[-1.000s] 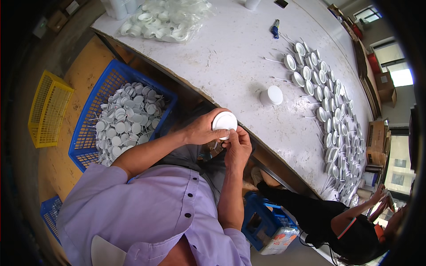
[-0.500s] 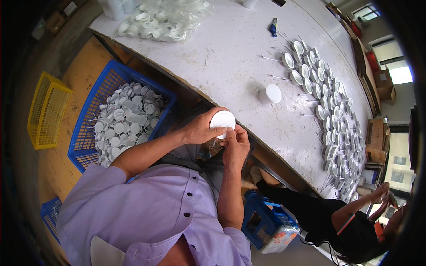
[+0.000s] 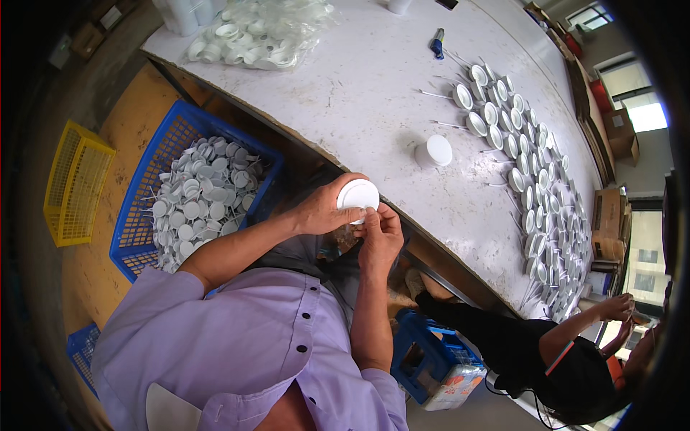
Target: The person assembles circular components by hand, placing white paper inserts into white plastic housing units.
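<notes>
Between both hands, a round white plastic cap [image 3: 358, 195] is gripped by left hand [image 3: 325, 212] fingers, flat face up. Right hand [image 3: 379, 233] fingers pinched at its lower rim, just below; table [image 3: 374, 108] edge beyond.

The 1 head-worn fisheye view looked steeply down from above the person's chest, close to both hands, facing out across the white table [image 3: 374, 93], whose straight edge bowed toward the dark rim.

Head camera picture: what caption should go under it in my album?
Both hands, left and right, hold a white cap beside a table.
</notes>
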`<action>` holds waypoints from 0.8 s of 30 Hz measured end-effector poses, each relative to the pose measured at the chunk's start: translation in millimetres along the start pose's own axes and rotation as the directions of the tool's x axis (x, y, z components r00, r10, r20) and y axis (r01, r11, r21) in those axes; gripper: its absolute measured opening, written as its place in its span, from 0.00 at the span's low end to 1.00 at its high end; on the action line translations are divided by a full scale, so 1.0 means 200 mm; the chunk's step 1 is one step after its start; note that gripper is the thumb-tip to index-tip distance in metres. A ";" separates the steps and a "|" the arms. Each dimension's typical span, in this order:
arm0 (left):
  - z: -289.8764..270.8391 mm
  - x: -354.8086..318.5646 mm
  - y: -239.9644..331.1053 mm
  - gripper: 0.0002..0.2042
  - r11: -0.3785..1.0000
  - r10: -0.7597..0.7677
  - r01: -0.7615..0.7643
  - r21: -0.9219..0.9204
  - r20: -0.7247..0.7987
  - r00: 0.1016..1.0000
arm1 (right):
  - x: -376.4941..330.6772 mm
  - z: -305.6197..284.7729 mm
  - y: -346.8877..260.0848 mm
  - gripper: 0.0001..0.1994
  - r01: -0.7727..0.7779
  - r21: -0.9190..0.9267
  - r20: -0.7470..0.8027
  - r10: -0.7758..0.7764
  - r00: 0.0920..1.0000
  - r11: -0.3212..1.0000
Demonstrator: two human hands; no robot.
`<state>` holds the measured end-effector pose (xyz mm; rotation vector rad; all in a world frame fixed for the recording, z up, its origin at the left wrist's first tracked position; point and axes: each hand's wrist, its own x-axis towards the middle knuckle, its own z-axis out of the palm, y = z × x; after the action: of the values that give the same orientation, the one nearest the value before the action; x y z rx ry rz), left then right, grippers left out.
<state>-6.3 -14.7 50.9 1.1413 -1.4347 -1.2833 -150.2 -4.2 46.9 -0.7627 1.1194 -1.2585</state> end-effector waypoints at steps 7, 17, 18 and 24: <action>0.01 0.02 0.03 0.33 0.998 -0.039 0.042 0.043 -0.051 0.998 | 0.01 -0.03 -0.01 0.07 -0.016 0.101 -0.057 0.022 0.998 0.995; -0.11 0.26 -0.14 0.35 0.998 -0.048 0.055 0.030 -0.202 0.978 | 0.06 -0.17 -0.20 0.03 0.085 0.329 -0.172 -0.028 0.985 0.941; -0.10 0.33 -0.11 0.35 0.999 -0.036 0.043 0.032 -0.192 0.981 | 0.07 -0.19 -0.23 0.03 0.100 0.330 -0.180 -0.042 0.983 0.939; -0.11 0.68 -0.08 0.33 0.879 -0.051 0.167 0.447 -0.261 0.964 | 0.13 -0.24 -0.31 0.03 0.333 -0.009 -0.350 -0.315 0.882 0.943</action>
<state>-11.1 -152.0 40.1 1.6606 -1.5513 -0.8461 -217.3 -35.8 83.3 -0.7251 1.2695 -1.7522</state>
